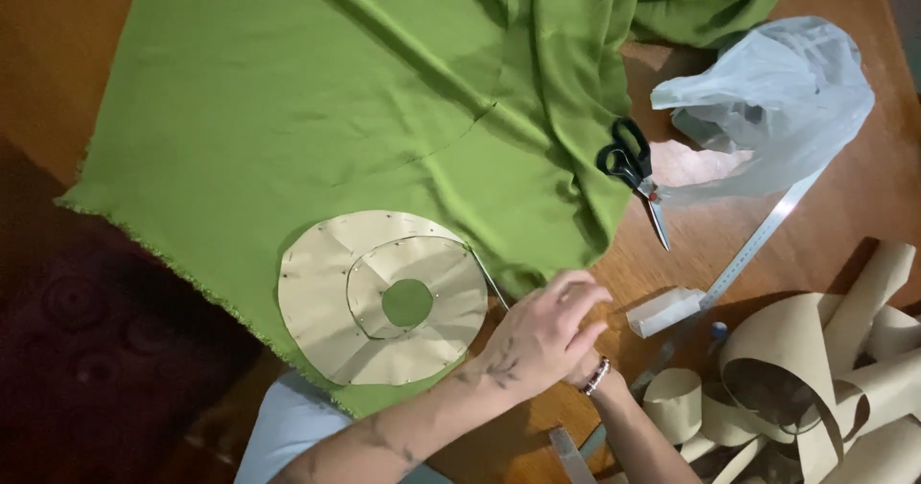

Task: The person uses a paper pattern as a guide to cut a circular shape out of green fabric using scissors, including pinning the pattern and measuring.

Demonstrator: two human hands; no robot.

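Green fabric (317, 110) flat, pinned tan ring pattern (384, 297); hands (547, 335) beside it.

A tan paper pattern (331, 302), round with a circular hole showing green through its middle, lies flat and pinned near the frayed lower edge of the green fabric (317, 100), which is spread smooth, bunching into folds beyond.
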